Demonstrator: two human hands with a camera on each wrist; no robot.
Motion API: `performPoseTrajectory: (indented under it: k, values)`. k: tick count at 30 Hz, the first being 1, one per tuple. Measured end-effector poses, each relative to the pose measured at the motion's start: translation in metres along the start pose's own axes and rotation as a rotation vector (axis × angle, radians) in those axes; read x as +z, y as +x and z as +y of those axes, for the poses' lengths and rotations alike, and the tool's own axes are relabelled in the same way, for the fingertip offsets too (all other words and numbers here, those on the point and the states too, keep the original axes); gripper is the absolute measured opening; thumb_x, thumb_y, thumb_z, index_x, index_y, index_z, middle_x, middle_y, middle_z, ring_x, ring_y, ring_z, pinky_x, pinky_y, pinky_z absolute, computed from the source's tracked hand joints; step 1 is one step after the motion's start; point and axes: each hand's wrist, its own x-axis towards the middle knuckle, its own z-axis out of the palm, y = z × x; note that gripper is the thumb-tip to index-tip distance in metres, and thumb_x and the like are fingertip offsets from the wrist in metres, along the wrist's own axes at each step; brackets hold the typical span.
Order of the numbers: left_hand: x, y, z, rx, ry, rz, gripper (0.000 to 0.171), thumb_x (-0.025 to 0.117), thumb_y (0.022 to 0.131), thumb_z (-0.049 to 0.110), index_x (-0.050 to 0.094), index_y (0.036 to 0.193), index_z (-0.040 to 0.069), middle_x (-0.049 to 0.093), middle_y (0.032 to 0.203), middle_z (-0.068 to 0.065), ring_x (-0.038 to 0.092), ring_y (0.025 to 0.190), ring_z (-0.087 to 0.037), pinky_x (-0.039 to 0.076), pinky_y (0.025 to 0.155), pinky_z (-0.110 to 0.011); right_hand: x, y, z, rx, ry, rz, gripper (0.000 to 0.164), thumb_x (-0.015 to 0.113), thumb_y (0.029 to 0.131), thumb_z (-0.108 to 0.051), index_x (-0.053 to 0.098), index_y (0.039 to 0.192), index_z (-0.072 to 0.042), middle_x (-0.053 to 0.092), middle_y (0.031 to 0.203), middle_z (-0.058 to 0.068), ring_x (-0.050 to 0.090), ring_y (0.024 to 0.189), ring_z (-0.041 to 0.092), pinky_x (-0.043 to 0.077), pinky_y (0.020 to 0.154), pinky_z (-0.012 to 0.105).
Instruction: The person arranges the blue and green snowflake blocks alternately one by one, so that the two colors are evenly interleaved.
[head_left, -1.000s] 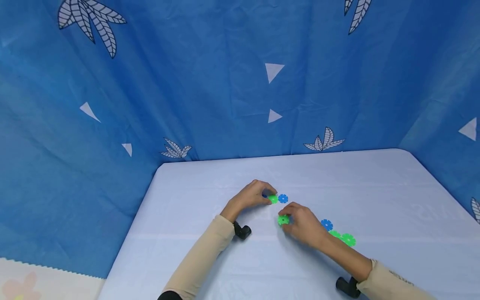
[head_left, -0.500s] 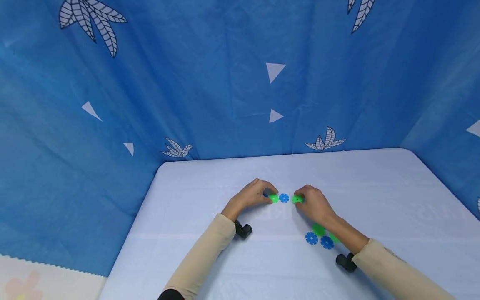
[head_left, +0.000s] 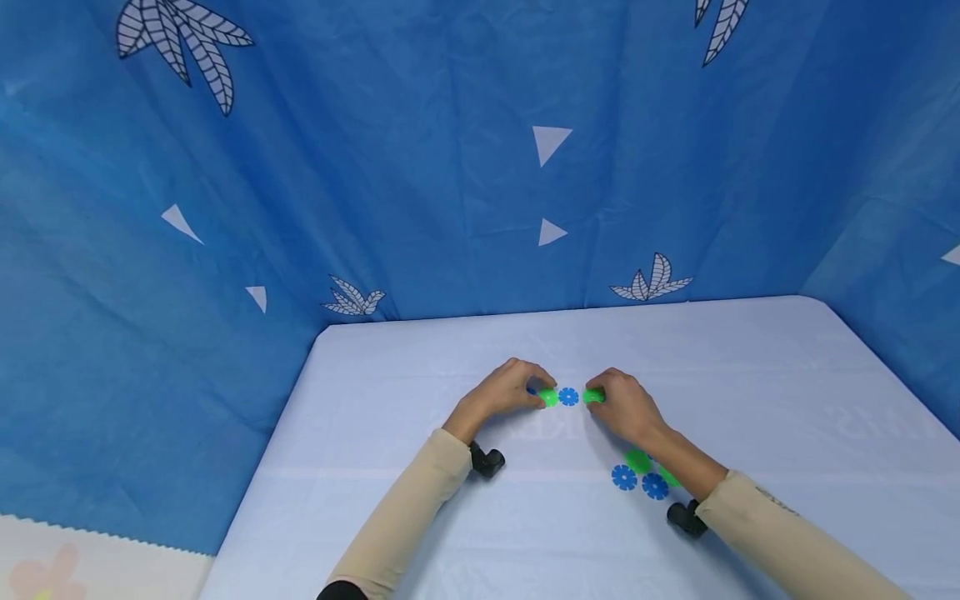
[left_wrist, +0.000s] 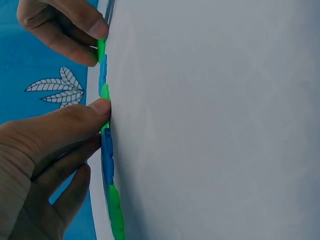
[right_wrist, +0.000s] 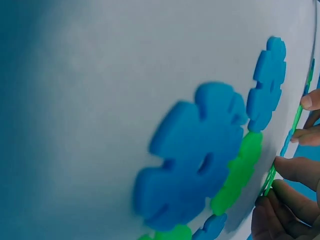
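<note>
A row of flower-shaped plastic discs lies on the white table. My left hand pinches a green disc in this row between thumb and fingers. On its right in the head view is a blue disc. My right hand pinches another green disc, held just right of that blue one. In the left wrist view, another blue disc and a green one continue the row on the other side of my left hand; the head view mostly hides them behind it.
Several loose discs lie in a cluster below my right wrist, among them a blue disc and a green disc. Behind the table hangs a blue curtain with leaf prints. Black devices sit at both wrists.
My right hand has carried its green disc away from me and rightward to the row's right end, then slightly left. More of the loose cluster shows beside the forearm. The left hand stays in place.
</note>
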Motion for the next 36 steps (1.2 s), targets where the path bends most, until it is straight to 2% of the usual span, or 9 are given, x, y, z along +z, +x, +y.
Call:
performPoseTrajectory:
  k: [15,22,29,36]
  values:
    - [0.004,0.001,0.004,-0.015,0.007,-0.013,0.031,0.078,0.085,0.009,0.073,0.115,0.009,0.071,0.113,0.001,0.062,0.11,-0.01,0.047,0.093,-0.023,0.003,-0.004,0.0,0.033,-0.017,-0.03,0.032,0.077,0.083,-0.004,0.07,0.113,0.005,0.065,0.112,0.02,0.063,0.105,0.034,0.051,0.092,0.047]
    - [0.006,0.001,0.002,-0.016,0.006,-0.01,0.032,0.078,0.084,0.01,0.073,0.116,0.01,0.071,0.113,0.003,0.062,0.109,-0.009,0.048,0.093,-0.023,-0.003,-0.011,-0.004,0.034,0.016,-0.011,0.031,0.076,0.083,-0.005,0.07,0.113,0.003,0.066,0.111,0.019,0.063,0.102,0.033,0.052,0.091,0.047]
    - [0.004,-0.002,0.002,-0.021,0.006,0.007,0.032,0.078,0.084,0.01,0.073,0.116,0.01,0.071,0.114,0.002,0.062,0.11,-0.01,0.048,0.093,-0.024,-0.016,-0.032,-0.013,-0.003,0.073,0.007,0.03,0.075,0.083,-0.003,0.071,0.113,0.001,0.067,0.109,0.017,0.063,0.099,0.032,0.055,0.084,0.046]
    - [0.002,-0.003,0.004,-0.033,0.006,0.007,0.034,0.078,0.084,0.01,0.072,0.118,0.009,0.07,0.116,0.0,0.061,0.113,-0.012,0.047,0.095,-0.025,-0.025,-0.061,-0.012,-0.036,0.101,-0.011,0.025,0.073,0.085,-0.004,0.072,0.11,-0.001,0.068,0.112,0.013,0.064,0.104,0.032,0.053,0.087,0.049]
